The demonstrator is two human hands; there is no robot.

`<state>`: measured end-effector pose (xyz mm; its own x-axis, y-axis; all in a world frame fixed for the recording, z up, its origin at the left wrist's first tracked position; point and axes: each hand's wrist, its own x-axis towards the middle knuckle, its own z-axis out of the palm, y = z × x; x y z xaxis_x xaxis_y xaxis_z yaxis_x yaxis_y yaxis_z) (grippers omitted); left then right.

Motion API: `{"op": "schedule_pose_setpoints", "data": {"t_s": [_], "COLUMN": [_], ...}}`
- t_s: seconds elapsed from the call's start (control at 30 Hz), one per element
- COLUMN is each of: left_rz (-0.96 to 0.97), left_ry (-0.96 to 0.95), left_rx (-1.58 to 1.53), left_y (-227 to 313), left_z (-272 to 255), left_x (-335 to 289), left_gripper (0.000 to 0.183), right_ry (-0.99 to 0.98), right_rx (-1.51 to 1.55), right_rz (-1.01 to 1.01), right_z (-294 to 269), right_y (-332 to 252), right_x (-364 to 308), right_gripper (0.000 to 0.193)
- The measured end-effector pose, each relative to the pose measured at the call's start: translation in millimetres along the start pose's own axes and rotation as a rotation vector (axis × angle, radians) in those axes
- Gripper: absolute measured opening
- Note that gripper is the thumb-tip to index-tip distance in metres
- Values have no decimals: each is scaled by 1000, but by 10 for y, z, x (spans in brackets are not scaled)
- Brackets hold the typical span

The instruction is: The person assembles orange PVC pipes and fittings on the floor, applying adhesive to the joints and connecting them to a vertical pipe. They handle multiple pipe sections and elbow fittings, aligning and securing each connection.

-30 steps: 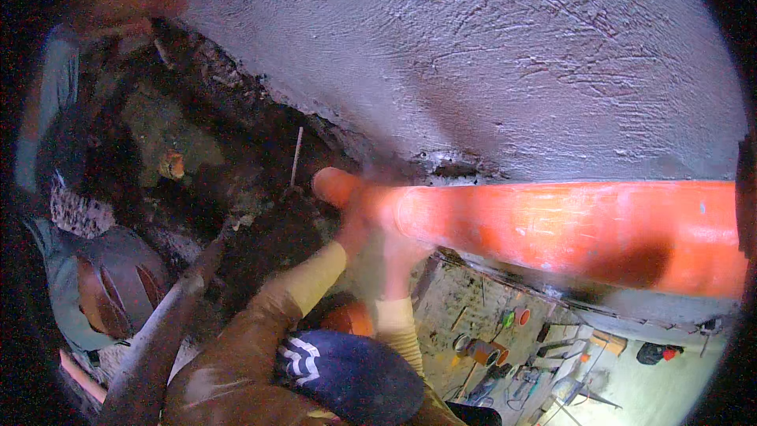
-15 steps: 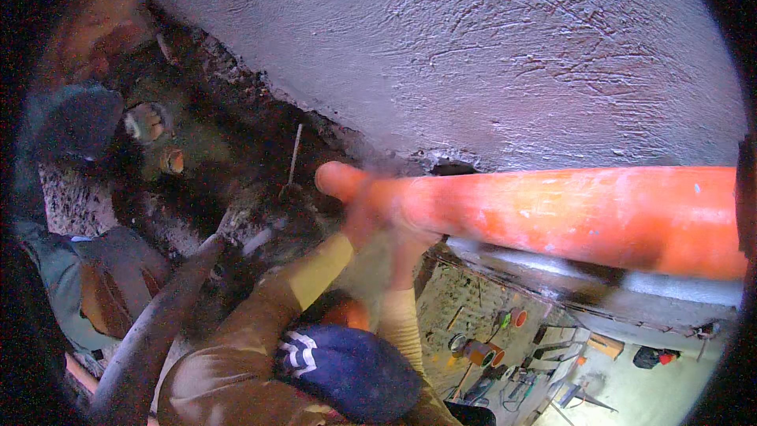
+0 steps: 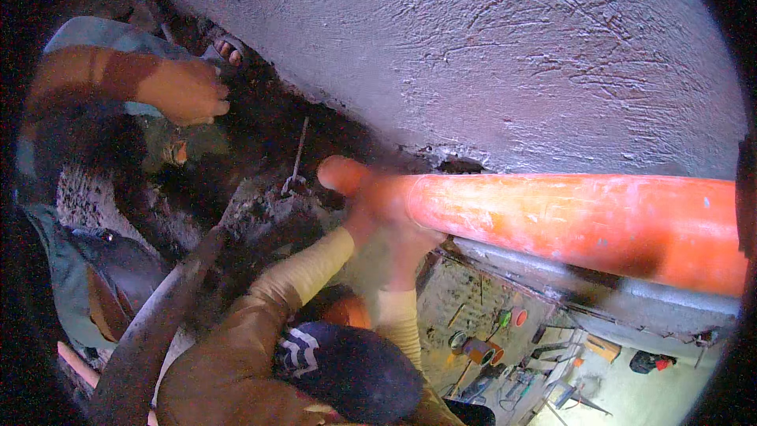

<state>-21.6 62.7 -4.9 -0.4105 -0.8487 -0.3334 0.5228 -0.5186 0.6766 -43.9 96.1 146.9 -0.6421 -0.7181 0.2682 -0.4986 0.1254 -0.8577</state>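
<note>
Rough, grey-violet plastered wall fills the upper part of the view, its broken lower edge bordering a dark, rubble-strewn excavation. Below the wall, a long, orange, cylindrical pipe extends from the right rim to a narrower, rounded end near the centre. The wearer's own hands cannot be made out, so their opening and any hold cannot be told.

A co-worker in a dark cap with white stripes and a brown top with beige cuffs has both arms extended to the pipe. This co-worker's left hand is against the narrow end section; the right hand lies beneath the pipe, close to where it widens. Blur obscures the fingers, and the firmness of the grip cannot be determined. Most of the pipe lies to the right of these hands.

A thin, straight, upright rod stands just left of the pipe end. At far left, a second person's bare hand is over the excavation, fingers curled; contents cannot be determined. Assorted tools lie on the floor at lower right.
</note>
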Motion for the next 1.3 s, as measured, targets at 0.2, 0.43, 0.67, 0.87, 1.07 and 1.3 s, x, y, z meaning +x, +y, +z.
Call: {"op": "schedule_pose_setpoints", "data": {"t_s": [0.2,0.43,0.67,0.87,1.07,1.3], "left_rz": [-19,-19,-10,1,22,-111], "left_ry": [-52,-86,-137,-139,135,-164], "left_rx": [9,16,46,134,-222,-98], "left_y": [-21,-48,3,-37,-238,-31], "left_z": [95,58,95,34,-8,-197], "left_x": [-53,-87,-72,-7,-69,-119], "left_gripper": [65,69,73,77,54,49], "right_ry": [59,-44,54,43,125,-89], "right_rx": [-210,208,-24,293,241,-10], "right_rz": [-201,95,-154,105,-79,21], "right_z": [-136,-181,-184,-59,-152,-370], "right_y": [346,233,403,-137,471,511], "right_x": [118,70,71,60,22,-76], "right_gripper": [41,56,60,61,64,68]}}
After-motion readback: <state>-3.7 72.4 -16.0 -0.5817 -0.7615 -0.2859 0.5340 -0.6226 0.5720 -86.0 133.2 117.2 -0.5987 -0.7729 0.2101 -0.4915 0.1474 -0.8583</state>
